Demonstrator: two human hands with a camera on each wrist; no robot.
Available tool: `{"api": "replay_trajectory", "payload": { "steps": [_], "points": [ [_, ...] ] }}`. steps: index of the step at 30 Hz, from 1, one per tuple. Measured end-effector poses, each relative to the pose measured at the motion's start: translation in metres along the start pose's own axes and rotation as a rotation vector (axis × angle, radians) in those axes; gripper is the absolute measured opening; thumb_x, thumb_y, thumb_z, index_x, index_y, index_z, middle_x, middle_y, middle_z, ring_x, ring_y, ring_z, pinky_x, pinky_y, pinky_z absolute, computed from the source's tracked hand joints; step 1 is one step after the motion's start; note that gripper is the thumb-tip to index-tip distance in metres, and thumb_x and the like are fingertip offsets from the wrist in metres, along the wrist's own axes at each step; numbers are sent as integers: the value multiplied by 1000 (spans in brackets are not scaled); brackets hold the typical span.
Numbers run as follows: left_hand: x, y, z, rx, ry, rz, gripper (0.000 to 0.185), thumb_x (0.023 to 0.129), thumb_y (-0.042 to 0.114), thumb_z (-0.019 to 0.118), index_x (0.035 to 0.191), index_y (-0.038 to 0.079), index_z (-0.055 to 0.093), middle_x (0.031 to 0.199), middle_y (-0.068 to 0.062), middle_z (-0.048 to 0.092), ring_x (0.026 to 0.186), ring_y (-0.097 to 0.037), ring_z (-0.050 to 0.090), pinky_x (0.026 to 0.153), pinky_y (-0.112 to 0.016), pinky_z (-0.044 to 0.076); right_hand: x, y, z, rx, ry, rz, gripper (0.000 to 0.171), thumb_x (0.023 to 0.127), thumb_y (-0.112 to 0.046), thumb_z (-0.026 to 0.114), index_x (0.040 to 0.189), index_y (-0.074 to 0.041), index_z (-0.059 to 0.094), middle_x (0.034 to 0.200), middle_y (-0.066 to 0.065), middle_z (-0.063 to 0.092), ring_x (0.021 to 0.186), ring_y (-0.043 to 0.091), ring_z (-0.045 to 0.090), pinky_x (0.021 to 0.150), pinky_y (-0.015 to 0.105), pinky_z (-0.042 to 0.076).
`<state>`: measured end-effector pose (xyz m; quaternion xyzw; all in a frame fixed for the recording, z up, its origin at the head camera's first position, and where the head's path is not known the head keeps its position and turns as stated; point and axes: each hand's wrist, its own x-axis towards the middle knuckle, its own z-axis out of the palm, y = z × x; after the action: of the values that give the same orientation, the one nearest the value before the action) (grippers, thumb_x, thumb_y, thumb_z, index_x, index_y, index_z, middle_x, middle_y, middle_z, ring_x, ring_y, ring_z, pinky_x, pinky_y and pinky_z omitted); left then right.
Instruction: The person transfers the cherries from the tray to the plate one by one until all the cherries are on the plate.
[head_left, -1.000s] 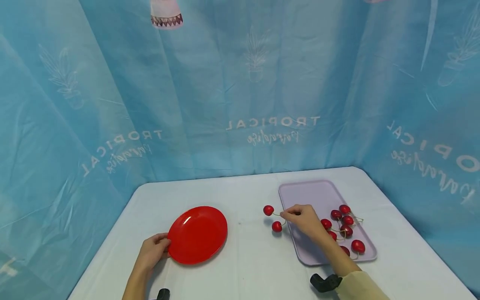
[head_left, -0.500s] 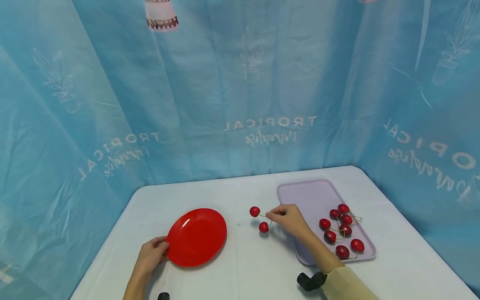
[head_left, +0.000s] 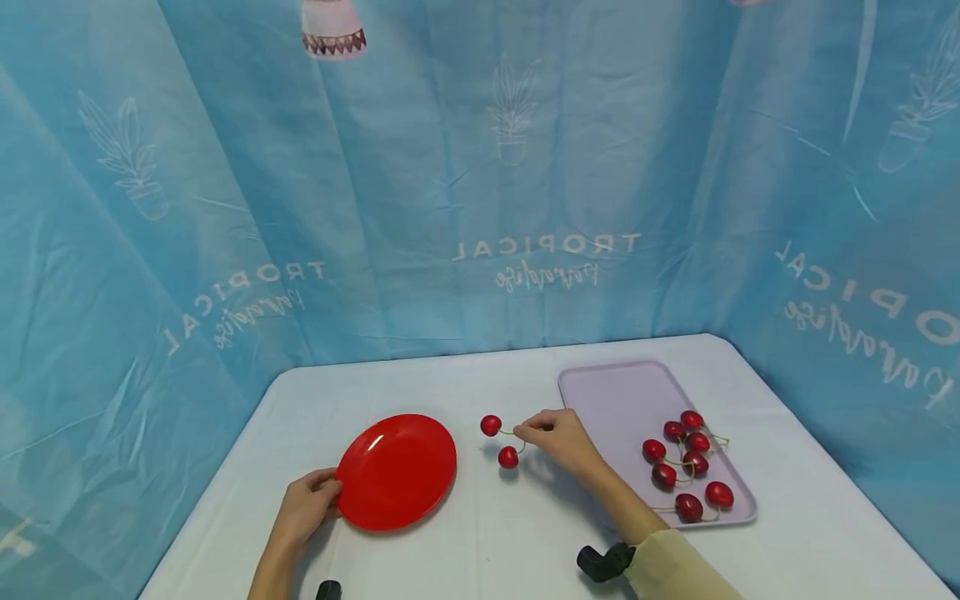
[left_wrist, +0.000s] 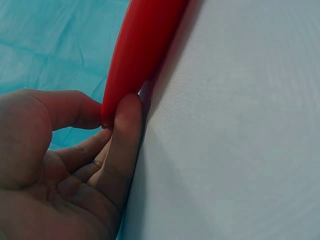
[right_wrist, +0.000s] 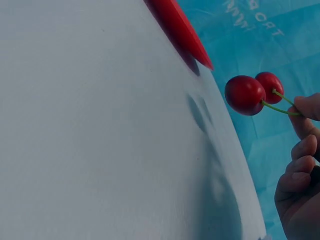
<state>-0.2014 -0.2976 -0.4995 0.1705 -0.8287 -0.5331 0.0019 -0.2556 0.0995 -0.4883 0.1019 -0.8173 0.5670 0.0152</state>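
A pair of red cherries (right_wrist: 244, 95) on joined green stems hangs from my right hand (head_left: 558, 442), whose thumb and fingertips pinch the stems. They are held above the white table, between the red plate and the lilac tray; their shadow falls on the cloth below. The round red plate (head_left: 397, 472) lies to the left. My left hand (head_left: 306, 505) grips its left rim, thumb on top and fingers beneath, as the left wrist view (left_wrist: 75, 160) shows. In the right wrist view the plate's edge (right_wrist: 182, 32) appears beyond the cherries.
The lilac tray (head_left: 611, 400) stands at the right of the table (head_left: 480, 533), with several more stemmed cherries (head_left: 695, 463) in its right half. My right forearm passes over its near left corner. A blue printed curtain (head_left: 480, 167) surrounds the table's back and sides.
My right hand has carried the cherry pair leftward, from the tray's left edge toward the red plate. My left hand keeps its hold on the plate's rim, and the plate stays put.
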Motion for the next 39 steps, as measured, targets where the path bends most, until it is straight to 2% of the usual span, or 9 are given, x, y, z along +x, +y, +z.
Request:
{"api": "replay_trajectory", "payload": {
  "steps": [10, 14, 18, 31, 39],
  "points": [
    [1, 3, 0, 1, -21, 12, 44, 92, 13, 53, 129, -10, 49, 103, -19, 63, 76, -20, 63, 64, -30, 56, 6, -10, 17, 3, -44, -47, 16, 83, -31, 74, 85, -16, 77, 80, -4, 67, 78, 19, 55, 67, 35, 48],
    [3, 8, 1, 14, -26, 66, 42, 92, 14, 54, 127, -9, 51, 104, -20, 63, 76, -20, 63, 65, -29, 56, 7, -13, 23, 12, -49, -45, 19, 84, -33, 72, 86, -15, 77, 81, -4, 67, 80, 20, 56, 68, 35, 48],
    [4, 9, 3, 36, -19, 85, 41, 92, 14, 53, 126, -8, 52, 105, -20, 63, 77, -20, 64, 65, -28, 56, 10, -17, 29, 12, -53, -29, 19, 85, -34, 71, 87, -15, 77, 82, -4, 67, 81, 19, 56, 69, 35, 48],
    [1, 6, 5, 26, -31, 13, 43, 92, 14, 53, 128, -10, 50, 103, -20, 62, 75, -20, 62, 64, -29, 56, 14, -33, 50, 56, -107, -6, 23, 85, -35, 70, 91, -14, 77, 85, -2, 68, 82, 21, 55, 69, 34, 47],
    [-2, 5, 2, 24, -13, -20, 43, 92, 13, 51, 129, -10, 49, 103, -20, 62, 77, -20, 62, 62, -27, 55, 20, -40, 71, 48, -115, 21, 21, 83, -37, 72, 86, -17, 77, 81, -2, 66, 79, 21, 54, 63, 32, 47]
  ]
}}
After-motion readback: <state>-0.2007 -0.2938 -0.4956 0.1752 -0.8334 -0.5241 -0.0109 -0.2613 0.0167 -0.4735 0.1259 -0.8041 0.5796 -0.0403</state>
